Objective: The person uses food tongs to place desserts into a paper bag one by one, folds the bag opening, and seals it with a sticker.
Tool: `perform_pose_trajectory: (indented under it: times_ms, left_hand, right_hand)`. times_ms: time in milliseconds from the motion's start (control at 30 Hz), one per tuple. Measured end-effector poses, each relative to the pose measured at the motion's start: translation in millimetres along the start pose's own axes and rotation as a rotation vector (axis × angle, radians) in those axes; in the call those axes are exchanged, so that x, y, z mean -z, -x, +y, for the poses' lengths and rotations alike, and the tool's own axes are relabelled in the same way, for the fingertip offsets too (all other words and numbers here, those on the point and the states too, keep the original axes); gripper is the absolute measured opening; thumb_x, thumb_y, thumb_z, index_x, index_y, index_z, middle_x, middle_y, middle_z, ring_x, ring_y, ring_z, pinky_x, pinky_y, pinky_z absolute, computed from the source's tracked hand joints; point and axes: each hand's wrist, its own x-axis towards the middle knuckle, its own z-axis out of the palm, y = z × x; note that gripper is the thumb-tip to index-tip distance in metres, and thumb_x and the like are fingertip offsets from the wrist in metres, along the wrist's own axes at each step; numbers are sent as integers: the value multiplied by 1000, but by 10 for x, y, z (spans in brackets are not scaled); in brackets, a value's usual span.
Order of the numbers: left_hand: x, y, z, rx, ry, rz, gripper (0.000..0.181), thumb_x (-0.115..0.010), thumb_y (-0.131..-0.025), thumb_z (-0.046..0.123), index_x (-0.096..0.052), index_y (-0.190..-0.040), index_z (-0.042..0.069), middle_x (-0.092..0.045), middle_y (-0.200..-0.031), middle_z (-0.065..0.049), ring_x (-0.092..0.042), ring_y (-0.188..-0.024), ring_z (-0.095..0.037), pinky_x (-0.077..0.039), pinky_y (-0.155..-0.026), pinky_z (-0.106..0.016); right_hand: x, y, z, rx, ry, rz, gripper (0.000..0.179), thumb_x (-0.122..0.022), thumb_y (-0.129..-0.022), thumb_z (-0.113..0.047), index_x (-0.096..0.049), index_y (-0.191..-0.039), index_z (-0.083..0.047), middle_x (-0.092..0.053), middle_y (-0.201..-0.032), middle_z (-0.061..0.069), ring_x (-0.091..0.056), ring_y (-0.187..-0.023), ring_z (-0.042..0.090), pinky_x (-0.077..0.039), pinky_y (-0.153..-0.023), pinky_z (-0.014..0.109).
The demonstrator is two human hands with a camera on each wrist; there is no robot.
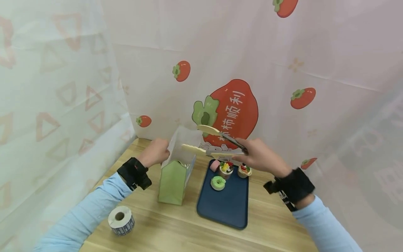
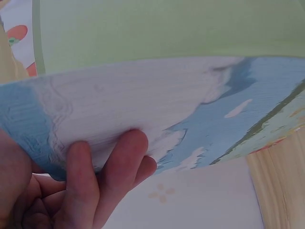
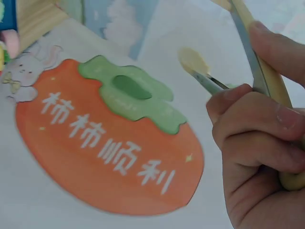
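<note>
My left hand [image 1: 156,152] grips the top edge of a paper bag [image 1: 171,185] that stands upright on the table with its mouth open. The bag has a green side, and the left wrist view shows its blue-and-white painted print [image 2: 138,98] with my fingers [image 2: 125,157] curled against it. In my right hand [image 1: 262,156] is a pair of food tongs [image 1: 233,141] with pale yellow tips. The tongs' arms are spread, with nothing between them; the lower tip overlaps the bag's mouth in the head view.
Right of the bag lies a dark blue tray [image 1: 222,211] holding a green-iced donut [image 1: 217,188], a fruit-topped cup dessert [image 1: 225,170], a fruit tart [image 1: 244,171] and a pink piece [image 1: 214,165]. A label roll [image 1: 124,228] stands near my left forearm. Printed cloth [image 1: 274,52] hangs behind.
</note>
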Motion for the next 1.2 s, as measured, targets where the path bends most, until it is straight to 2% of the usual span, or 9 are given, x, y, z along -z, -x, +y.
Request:
perform_pose_trajectory:
  times_ms: [67,200,333,433,500,667,867,1000,1200]
  left_hand:
    - [-4,5,-7,6,-4,0,24,-49,-88,-3,-53,-66,7,-57,-61,-7,-54,-47,-15,-42,-48,-25]
    - [-6,18,-13,3,-11,10,25,-49,-89,-2,-53,-66,6,-55,-60,-7,-53,-47,-15,-41,-47,-24]
    - [-13,22,-19,-16,-12,25,25,-50,-88,-3,-52,-65,6,-54,-60,-7,-52,-47,-16,-40,-47,-25]
    - [-18,21,-20,-15,-13,31,24,-50,-88,-3,-53,-65,5,-54,-61,-8,-53,-47,-16,-41,-48,-25]
    - [-20,17,-19,-14,-15,32,23,-50,-88,-3,-54,-67,5,-55,-62,-8,-54,-48,-16,-42,-48,-25]
    - [-10,7,-15,-8,-12,32,20,-51,-88,-2,-56,-70,3,-56,-62,-8,-54,-48,-16,-42,-47,-25]
    - [9,3,-14,-16,-41,39,22,-50,-88,-3,-54,-67,4,-52,-60,-7,-50,-48,-16,-39,-48,-25]
    - [15,-7,-8,-15,-39,37,22,-50,-88,-2,-54,-67,3,-51,-61,-6,-50,-49,-16,-39,-47,-25]
    - [3,0,-12,1,-12,21,20,-50,-89,-2,-56,-70,3,-53,-61,-7,-51,-47,-15,-40,-46,-25]
  right_hand:
    - [-40,167,63,-33,-35,11,41,-73,-90,-21,-61,-126,-6,-62,-82,2,-44,-58,8,-32,-52,25]
    - [-145,473,207,-77,-64,50,34,-72,-91,-23,-63,-119,-6,-44,-66,-5,-33,-53,4,-27,-51,22]
    - [-334,729,380,-129,-62,73,40,-72,-91,-23,-62,-125,-4,-39,-65,-7,-28,-52,1,-27,-51,21]
    - [-507,860,509,-186,-87,63,45,-73,-90,-21,-60,-128,0,-45,-68,-6,-32,-53,1,-29,-51,21]
    - [-622,929,581,-244,-123,41,39,-73,-90,-21,-61,-121,-1,-44,-66,-5,-33,-52,1,-30,-50,21]
    - [-928,1070,726,-368,-179,2,25,-73,-90,-23,-63,-104,-5,-41,-64,-5,-34,-51,3,-29,-49,21]
    - [-1305,1179,846,-483,-217,-38,42,-74,-88,-22,-63,-119,4,-41,-63,-5,-31,-51,5,-23,-48,20]
    - [-1525,1214,901,-542,-237,-52,39,-75,-86,-20,-65,-115,4,-43,-61,-4,-32,-50,8,-23,-48,22]
    - [-1823,1212,914,-600,-265,-66,33,-77,-85,-20,-65,-106,2,-54,-68,1,-44,-58,14,-33,-54,27]
